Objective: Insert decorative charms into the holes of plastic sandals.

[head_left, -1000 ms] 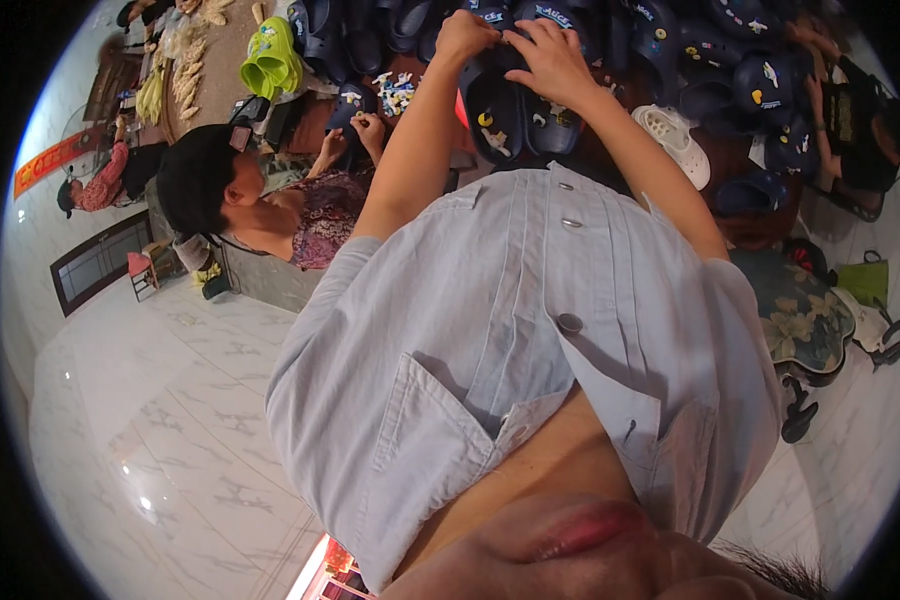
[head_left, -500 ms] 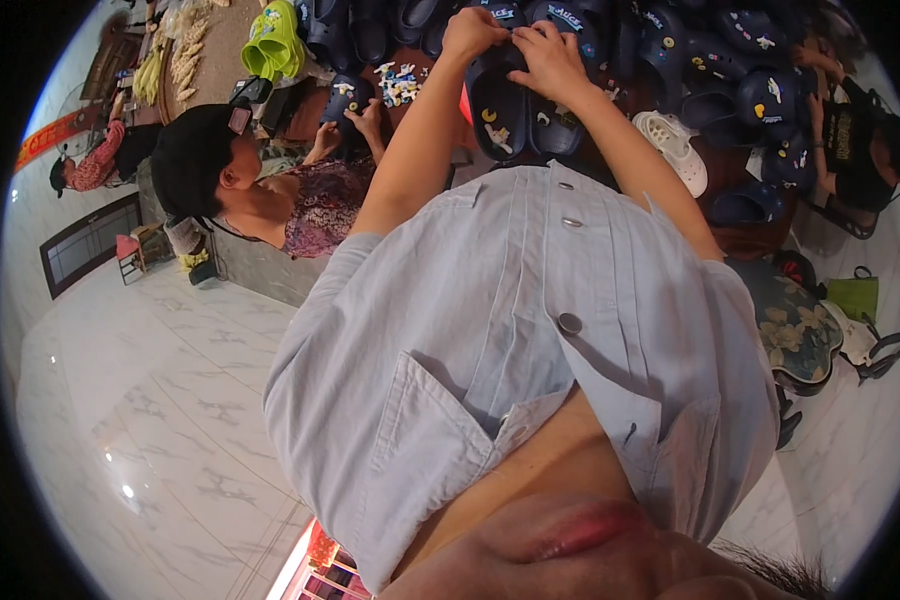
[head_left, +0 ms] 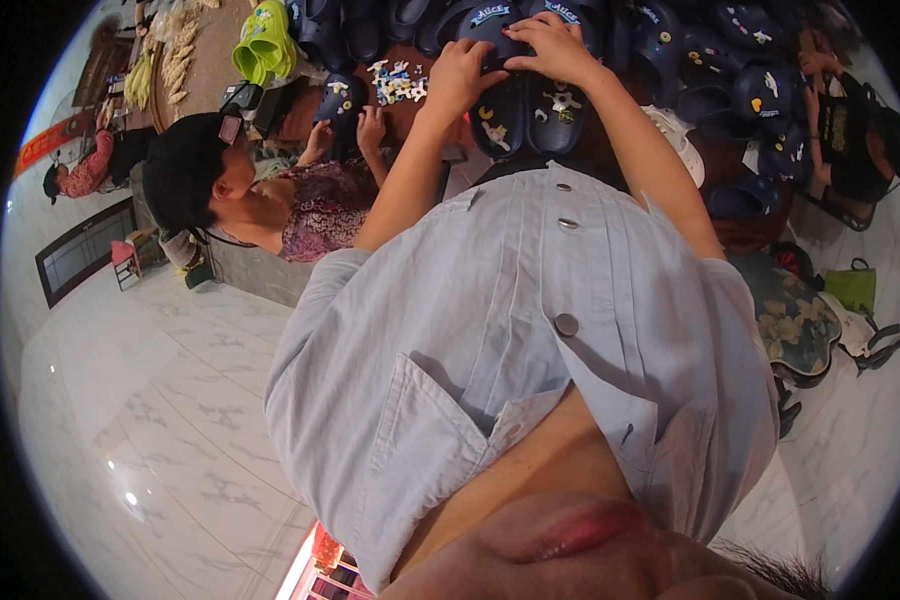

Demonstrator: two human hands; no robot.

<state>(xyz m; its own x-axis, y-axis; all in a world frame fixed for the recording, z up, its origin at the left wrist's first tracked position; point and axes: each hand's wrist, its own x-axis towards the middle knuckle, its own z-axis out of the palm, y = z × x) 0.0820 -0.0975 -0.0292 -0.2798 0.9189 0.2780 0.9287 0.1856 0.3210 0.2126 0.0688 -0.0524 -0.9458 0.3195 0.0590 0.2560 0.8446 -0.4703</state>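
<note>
A navy foam clog [head_left: 482, 28] with a pale-blue lettered charm lies on the table in front of me, beside a matching clog [head_left: 577, 22]. My left hand [head_left: 460, 76] curls against the near left side of the first clog, thumb pointing right. From the right, my right hand [head_left: 553, 48] bends its fingers onto the same clog, close to my left thumb. A small red spot shows at a right fingertip; whether it is a nail or a charm I cannot tell. Directly below my hands sit two navy clogs [head_left: 511, 100] with yellow, white and metallic-looking charms.
Several navy clogs [head_left: 660, 45] crowd the table to the right, with a white clog [head_left: 682, 150] near my right forearm. Lime-green clogs [head_left: 263, 45] and loose small charms [head_left: 398, 82] lie left. A person in a black cap [head_left: 195, 165] handles a navy clog [head_left: 340, 105]; another person [head_left: 860, 140] sits right.
My left hand has come nearer and down, uncovering more of the lettered clog. My right hand has shifted slightly, its fingers now bent over that clog. The person at left has lowered a little.
</note>
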